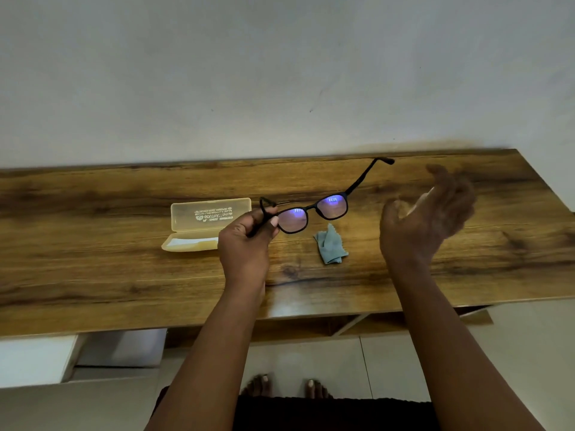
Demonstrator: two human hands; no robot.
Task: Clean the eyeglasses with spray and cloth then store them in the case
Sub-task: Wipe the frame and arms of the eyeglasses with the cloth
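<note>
Black-framed eyeglasses (314,209) hang in the air above the wooden table (93,244), temples unfolded, lenses reflecting purple light. My left hand (245,241) pinches their left temple and hinge. My right hand (426,216), blurred by motion, is raised to the right of the glasses with its fingers curled around a small pale, translucent spray bottle (421,200), which is mostly hidden in the palm. A crumpled light-blue cloth (331,244) lies on the table below the right lens. The translucent yellowish case (205,222) lies open at the left, its lid standing up.
The table runs along a white wall (280,73), and its right end is near my right hand. Below the front edge are shelves (357,325), a white unit (37,359), tiled floor and my bare feet (286,387).
</note>
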